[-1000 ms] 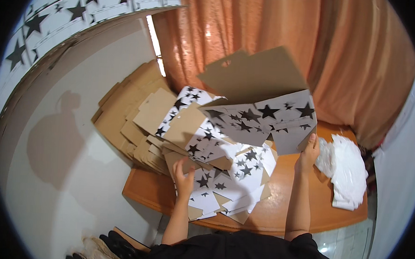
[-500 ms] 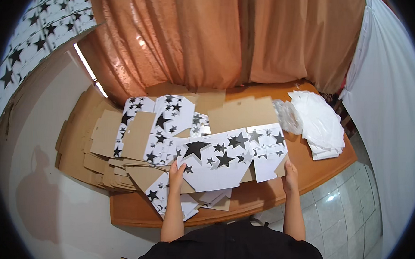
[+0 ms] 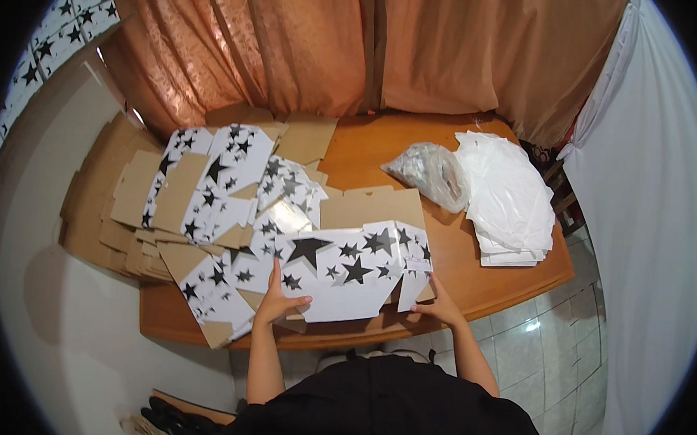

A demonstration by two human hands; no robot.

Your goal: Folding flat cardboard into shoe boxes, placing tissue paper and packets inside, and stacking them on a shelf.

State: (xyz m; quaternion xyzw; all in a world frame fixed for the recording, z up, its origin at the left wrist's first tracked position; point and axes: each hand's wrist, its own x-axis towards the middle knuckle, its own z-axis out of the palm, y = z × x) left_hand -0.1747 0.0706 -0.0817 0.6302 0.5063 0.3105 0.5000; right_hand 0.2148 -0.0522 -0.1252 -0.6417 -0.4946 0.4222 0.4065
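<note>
A partly folded cardboard box (image 3: 337,291), white with black and grey stars outside and brown inside, is between my hands over the table's front part. My left hand (image 3: 277,298) grips its left end, thumb across the white panel and a finger up along the edge. My right hand (image 3: 440,303) grips the right end, where a narrow white flap hangs down and the thumb reaches inward. A plain brown panel (image 3: 372,207) stands up along the box's far side. Other star-printed cardboard pieces (image 3: 214,278) lie to the left, partly under the held box.
Flat brown cardboard (image 3: 92,206) is stacked against the left wall. A clear plastic bag (image 3: 428,174) with something inside lies beside a pile of white sheets or bags (image 3: 512,201) on the wooden table (image 3: 470,293). Orange curtains (image 3: 309,45) hang behind.
The box has come down and nearer the front edge, its right-hand panel now turned in. My hands have shifted along its ends, thumbs inward. The whole view has also shifted.
</note>
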